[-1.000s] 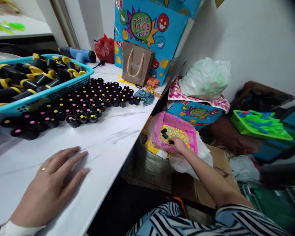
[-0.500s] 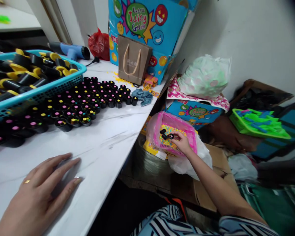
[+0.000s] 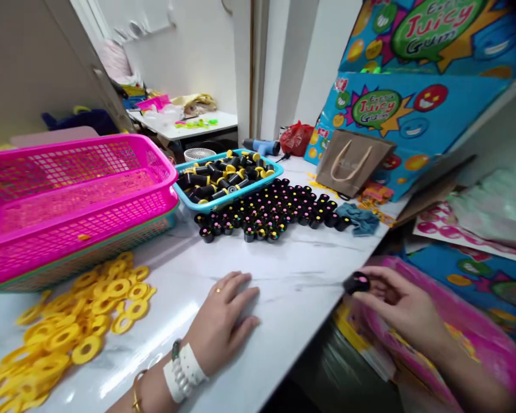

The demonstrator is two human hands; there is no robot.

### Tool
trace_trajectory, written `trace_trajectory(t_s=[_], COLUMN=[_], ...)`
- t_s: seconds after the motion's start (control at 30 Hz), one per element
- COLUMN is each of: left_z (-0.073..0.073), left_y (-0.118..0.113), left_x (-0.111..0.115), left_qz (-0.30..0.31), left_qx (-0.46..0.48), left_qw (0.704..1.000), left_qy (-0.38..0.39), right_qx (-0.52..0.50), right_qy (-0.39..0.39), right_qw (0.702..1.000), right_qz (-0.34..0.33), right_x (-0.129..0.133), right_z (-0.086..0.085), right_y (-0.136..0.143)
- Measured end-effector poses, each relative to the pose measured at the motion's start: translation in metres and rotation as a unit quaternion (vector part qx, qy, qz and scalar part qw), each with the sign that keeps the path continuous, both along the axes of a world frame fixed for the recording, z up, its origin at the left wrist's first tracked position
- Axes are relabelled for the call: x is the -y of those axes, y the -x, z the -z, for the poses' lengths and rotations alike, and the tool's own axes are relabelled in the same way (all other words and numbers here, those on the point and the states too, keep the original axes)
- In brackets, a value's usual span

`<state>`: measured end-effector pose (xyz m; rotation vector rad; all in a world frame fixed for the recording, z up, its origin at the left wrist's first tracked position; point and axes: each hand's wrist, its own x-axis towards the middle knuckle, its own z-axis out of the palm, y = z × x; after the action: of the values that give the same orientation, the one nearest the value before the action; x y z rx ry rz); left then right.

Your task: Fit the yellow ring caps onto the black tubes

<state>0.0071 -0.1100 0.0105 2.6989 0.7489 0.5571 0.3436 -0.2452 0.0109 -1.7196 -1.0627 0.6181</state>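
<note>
My left hand (image 3: 223,315) lies flat on the white marbled table (image 3: 284,310), fingers spread and holding nothing. Just past the table's right edge, my right hand (image 3: 402,304) pinches a small black cup (image 3: 356,282) with a pink dot in it. Ahead of my left hand stands a dense cluster of similar black cups (image 3: 258,215), with pink, yellow and other coloured bits inside. Below my right forearm is a pink lined basket (image 3: 477,321), partly hidden by the arm; some colourful pieces show in it.
Yellow plastic rings (image 3: 86,349) are heaped at the left near a large pink basket (image 3: 69,244). Behind the cups sit a blue basket (image 3: 223,203) of black and yellow tubes, a brown paper bag (image 3: 370,160), a blue cloth (image 3: 359,218) and a gum carton (image 3: 438,123).
My right hand has risen with a black cup from the pink lined basket to the table's edge. The view has turned left, bringing the yellow rings and large pink basket into sight.
</note>
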Motion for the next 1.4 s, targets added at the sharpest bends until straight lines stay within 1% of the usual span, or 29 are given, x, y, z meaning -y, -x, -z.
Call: trace_trajectory(t_s=[0.07,0.13,0.23,0.33,0.4,0.53,0.63,0.7,0.77,0.87,0.97,1.07,1.13,1.2,1.3,1.37,1.4], left_z=[-0.003,-0.006,-0.010,-0.010,-0.009,-0.007,-0.006,-0.004,-0.003,0.000,0.003,0.005,0.007,0.008,0.008,0.007,0.007], left_y=[0.002,0.002,0.000,-0.002,-0.002,-0.003,-0.005,-0.005,-0.005,-0.003,0.003,0.010,0.014,0.016,0.017,0.019,0.020], left_x=[0.002,0.003,0.004,0.003,0.002,-0.001,-0.001,-0.001,-0.003,-0.009,-0.020,-0.029,-0.033,-0.034,-0.034,-0.036,-0.037], left_qz=[0.010,0.020,0.018,0.010,0.004,-0.005,-0.013,-0.023,-0.036,-0.061,-0.085,-0.094,-0.096,-0.095,-0.098,-0.109,-0.115], left_qx=[0.019,0.038,0.048,0.041,0.033,0.015,0.001,-0.003,-0.004,-0.015,-0.031,-0.029,-0.025,-0.019,0.010,0.044,0.061], left_qw=[1.000,0.998,0.997,0.997,0.997,0.997,0.998,0.999,0.999,0.998,0.996,0.995,0.995,0.995,0.995,0.993,0.991], left_qy=[0.018,0.036,0.052,0.062,0.068,0.070,0.058,0.044,0.029,0.006,-0.008,-0.013,-0.015,-0.017,-0.017,-0.012,-0.008], right_qx=[0.015,0.034,0.055,0.084,0.114,0.161,0.175,0.185,0.202,0.240,0.281,0.319,0.340,0.352,0.331,0.284,0.259], right_qy=[0.010,0.019,0.027,-0.004,-0.039,-0.093,-0.095,-0.096,-0.096,-0.077,-0.036,0.012,0.026,0.030,0.013,-0.016,-0.031], right_qw=[0.995,0.986,0.974,0.965,0.958,0.954,0.943,0.934,0.929,0.922,0.910,0.894,0.888,0.886,0.892,0.909,0.922], right_qz=[-0.095,-0.162,-0.219,-0.249,-0.258,-0.237,-0.266,-0.288,-0.295,-0.294,-0.304,-0.314,-0.308,-0.301,-0.309,-0.303,-0.285], right_x=[-0.033,-0.065,-0.103,-0.121,-0.122,-0.115,-0.115,-0.120,-0.127,-0.139,-0.152,-0.167,-0.174,-0.176,-0.166,-0.154,-0.149], right_z=[-0.011,-0.014,-0.012,-0.009,-0.006,0.000,0.002,0.002,0.001,0.000,-0.003,-0.008,-0.011,-0.013,-0.013,-0.011,-0.010], right_y=[0.035,0.067,0.105,0.125,0.128,0.125,0.125,0.127,0.129,0.132,0.136,0.140,0.144,0.147,0.145,0.137,0.131])
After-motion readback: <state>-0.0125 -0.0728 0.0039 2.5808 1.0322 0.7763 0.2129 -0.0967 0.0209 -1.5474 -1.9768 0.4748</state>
